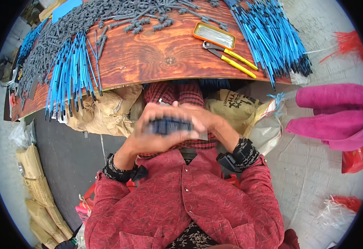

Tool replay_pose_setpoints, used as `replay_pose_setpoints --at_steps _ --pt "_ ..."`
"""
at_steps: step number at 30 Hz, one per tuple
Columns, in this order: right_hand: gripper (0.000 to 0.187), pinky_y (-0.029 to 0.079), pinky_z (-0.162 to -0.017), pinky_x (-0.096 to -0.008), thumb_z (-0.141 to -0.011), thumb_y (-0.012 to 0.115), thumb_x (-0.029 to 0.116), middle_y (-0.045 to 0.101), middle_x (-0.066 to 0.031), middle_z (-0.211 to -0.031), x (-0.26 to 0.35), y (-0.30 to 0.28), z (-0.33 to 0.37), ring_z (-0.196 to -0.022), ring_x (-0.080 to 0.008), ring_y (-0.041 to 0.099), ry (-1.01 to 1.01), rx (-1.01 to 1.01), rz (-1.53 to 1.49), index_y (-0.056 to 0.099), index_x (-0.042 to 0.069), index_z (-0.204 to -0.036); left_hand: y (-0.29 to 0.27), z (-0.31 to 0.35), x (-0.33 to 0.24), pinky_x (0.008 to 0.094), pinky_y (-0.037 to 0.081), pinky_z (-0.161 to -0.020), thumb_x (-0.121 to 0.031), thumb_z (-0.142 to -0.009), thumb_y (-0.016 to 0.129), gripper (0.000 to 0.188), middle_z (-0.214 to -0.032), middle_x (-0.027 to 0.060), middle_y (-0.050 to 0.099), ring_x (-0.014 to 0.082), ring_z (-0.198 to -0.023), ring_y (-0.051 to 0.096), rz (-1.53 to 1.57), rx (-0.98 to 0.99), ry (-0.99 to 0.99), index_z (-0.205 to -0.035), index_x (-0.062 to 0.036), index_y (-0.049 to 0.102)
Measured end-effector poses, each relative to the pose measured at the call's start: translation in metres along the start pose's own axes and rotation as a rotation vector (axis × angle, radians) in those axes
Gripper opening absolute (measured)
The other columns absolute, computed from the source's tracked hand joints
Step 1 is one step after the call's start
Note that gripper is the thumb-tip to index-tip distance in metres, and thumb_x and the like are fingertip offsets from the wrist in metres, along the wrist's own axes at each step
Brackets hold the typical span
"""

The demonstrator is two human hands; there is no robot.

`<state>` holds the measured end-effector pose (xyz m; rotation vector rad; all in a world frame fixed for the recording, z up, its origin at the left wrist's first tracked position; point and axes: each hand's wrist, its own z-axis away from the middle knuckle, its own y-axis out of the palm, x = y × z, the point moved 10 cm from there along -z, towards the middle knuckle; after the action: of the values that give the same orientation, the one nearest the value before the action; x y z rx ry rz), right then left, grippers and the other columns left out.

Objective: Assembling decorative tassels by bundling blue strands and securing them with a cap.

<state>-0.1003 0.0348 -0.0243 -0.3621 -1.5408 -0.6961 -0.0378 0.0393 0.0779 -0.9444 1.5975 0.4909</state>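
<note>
Wooden surface keeps pliers apparently handy. Left hand wraps its fingers round a dark object, likely steadying it; whether the right hand grips, I cannot tell.

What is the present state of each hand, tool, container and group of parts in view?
Left hand, closed around dark object, blurred.
Right hand, close against it, grip unclear.
Dark object, held, motion-blurred.
Yellow-handled pliers, lying flat, handles apart.
Orange tray, open, containing pale thin pieces.
Blue rods, lying in groups.
Grey fittings, heaped loosely.

Blurred hands around dark object, yellow-handled pliers, blue rods
</note>
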Motion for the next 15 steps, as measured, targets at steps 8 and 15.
replay_pose_setpoints --at_steps 8,15 --pt "0.063 0.059 -0.092 -0.0371 -0.109 0.040 0.055 0.066 -0.0113 -0.130 -0.134 -0.016 0.023 -0.113 -0.0212 0.067 0.259 -0.504 -0.535 0.047 0.005 -0.146 0.003 0.008 0.113 0.0306 0.057 -0.081 -0.015 -0.087 0.083 0.024 -0.097 0.0036 0.075 0.0120 -0.088 0.069 0.425 -0.188 -0.504 -0.105 -0.0025 0.073" --pt "0.073 0.053 -0.093 -0.0318 -0.108 0.042 0.058 0.062 -0.0057 -0.125 -0.013 -0.049 0.027 -0.115 -0.0150 0.061 -0.156 -0.432 -0.399 0.046 -0.002 -0.149 0.010 -0.005 0.119 0.0303 0.057 -0.080 -0.017 -0.085 0.086 0.029 -0.095 0.0042 0.074 0.0127 -0.088 0.069 0.431 -0.141 -0.450 -0.107 -0.0031 0.072"
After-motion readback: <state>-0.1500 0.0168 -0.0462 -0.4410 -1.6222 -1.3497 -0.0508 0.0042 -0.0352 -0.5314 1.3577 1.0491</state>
